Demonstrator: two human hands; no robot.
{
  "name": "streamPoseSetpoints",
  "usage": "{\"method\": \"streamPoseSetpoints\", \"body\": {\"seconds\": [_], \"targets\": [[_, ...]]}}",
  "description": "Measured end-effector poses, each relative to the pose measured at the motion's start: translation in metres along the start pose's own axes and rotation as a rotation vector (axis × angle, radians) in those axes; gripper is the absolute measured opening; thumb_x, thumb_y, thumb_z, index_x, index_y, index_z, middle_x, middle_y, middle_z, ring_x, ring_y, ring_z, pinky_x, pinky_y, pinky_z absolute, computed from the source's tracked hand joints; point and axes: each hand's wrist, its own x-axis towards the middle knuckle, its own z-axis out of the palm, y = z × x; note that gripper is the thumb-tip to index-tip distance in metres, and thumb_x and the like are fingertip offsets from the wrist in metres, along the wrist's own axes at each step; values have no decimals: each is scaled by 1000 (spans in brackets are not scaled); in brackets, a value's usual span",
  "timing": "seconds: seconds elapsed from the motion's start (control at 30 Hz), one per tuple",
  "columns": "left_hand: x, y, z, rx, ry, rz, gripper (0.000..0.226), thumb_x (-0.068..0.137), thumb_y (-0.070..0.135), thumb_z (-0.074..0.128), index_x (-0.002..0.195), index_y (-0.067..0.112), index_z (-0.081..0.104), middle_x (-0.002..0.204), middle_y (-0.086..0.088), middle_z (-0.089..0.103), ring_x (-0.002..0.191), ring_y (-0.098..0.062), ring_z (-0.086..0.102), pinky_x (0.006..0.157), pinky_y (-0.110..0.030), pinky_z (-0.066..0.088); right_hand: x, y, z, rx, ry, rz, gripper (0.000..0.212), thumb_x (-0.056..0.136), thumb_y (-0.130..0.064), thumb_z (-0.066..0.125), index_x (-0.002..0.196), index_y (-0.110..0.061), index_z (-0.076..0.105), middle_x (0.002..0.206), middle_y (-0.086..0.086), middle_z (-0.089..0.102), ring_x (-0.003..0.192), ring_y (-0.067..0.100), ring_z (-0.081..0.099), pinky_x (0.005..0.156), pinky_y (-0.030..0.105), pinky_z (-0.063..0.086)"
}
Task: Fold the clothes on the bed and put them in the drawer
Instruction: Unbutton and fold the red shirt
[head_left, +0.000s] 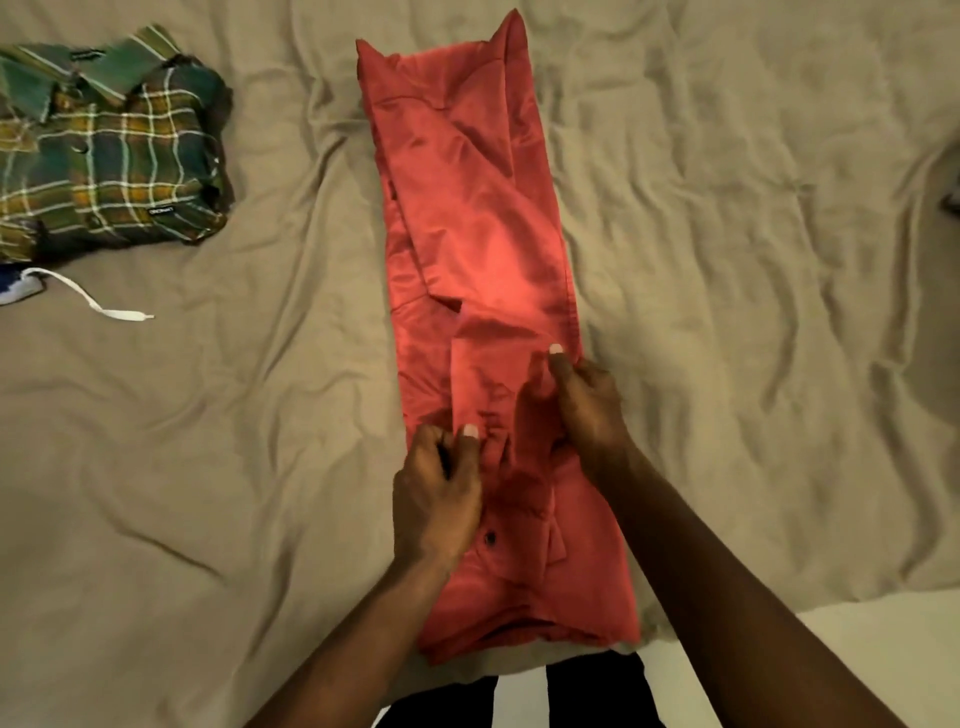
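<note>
Red garment (467, 234) lay on the bed (727, 260) as a long narrow strip, long axis running straight away from the person; both hands sat on its near third, far end well beyond either grip. Left hand (435, 493) pinched a fold at the left edge, thumb on top; right hand (589, 410) pinched the right edge slightly farther up, fingers curled into cloth; folded plaid shirt (109, 150) lay well apart, far left.

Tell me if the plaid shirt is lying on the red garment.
No: the plaid shirt lies apart on the sheet, well left of the red garment.
</note>
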Motion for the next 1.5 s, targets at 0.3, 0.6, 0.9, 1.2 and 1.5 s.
{"method": "streamPoseSetpoints", "body": {"seconds": [0.3,0.6,0.9,1.2,1.5], "targets": [[10,-16,-32,256,-466,-183,87,72,44,86,133,24,28,119,-7,67,96,-26,71,77,-37,59,-27,2,-18,-394,-113,-32,51,73,-30,65,123,-23,60,103,3,73,93,30,69,73,34,52],[159,98,-16,771,-113,710,88,85,63,61,158,25,29,171,-8,13,158,-29,12,125,-54,19,48,-49,28,-1197,48,-824,74,91,-59,42,158,-31,31,168,3,25,155,33,19,116,55,28],[187,97,2,771,21,737,94,87,73,52,161,21,26,172,-11,10,159,-30,4,124,-60,9,38,-26,18,-1150,128,-573,92,90,-77,39,163,-31,8,171,12,4,156,37,9,119,55,21],[2,-96,-7,629,52,670,82,92,61,56,159,19,36,170,-11,18,158,-31,14,122,-59,21,-95,105,-65,-1262,-196,-854,93,89,-81,42,163,-33,16,172,3,6,158,30,1,123,60,15],[-43,-79,-15,231,68,-95,86,62,80,75,120,19,58,103,-4,67,101,-29,64,83,-38,50,-103,78,-73,-973,-17,-232,81,76,-75,59,126,-11,57,121,13,62,120,38,52,102,45,41]]}}
